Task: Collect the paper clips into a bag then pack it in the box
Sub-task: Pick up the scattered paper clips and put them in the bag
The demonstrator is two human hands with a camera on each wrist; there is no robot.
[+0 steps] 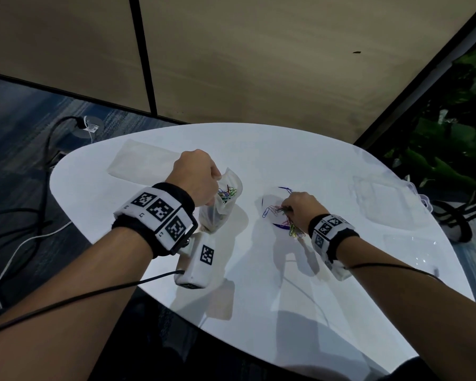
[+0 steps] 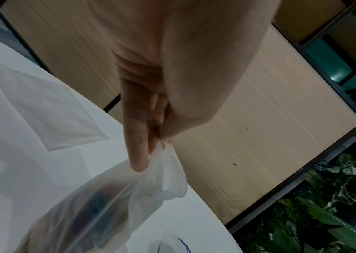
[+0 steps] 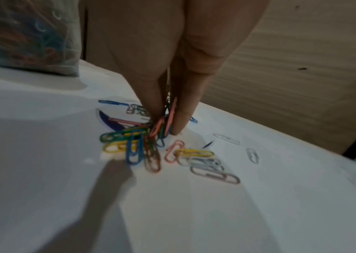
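A white, rounded table fills the scene, and every place below is given relative to it. Over the floor beyond its left edge, black and white cables trail across blue carpet. On the table's far left part lies a flat, empty, translucent plastic bag.

Above the table's left-centre, the left hand pinches the rim of a second translucent plastic bag between curled fingers and thumb, holding its mouth open. The bag stands on the table and already holds a bundle of multicoloured paper clips.

At the table's centre, the right hand reaches down with its fingers drawn narrowly together, pinching a bunch of loose coloured paper clips that rest on the table. More clips, green, yellow, blue, pink and white, lie scattered on the surface just beside the fingertips, around a small white paper disc with blue marks.

On the table's right part sits a clear plastic box with its lid open. Beyond the table's right edge stand dark green leafy plants.
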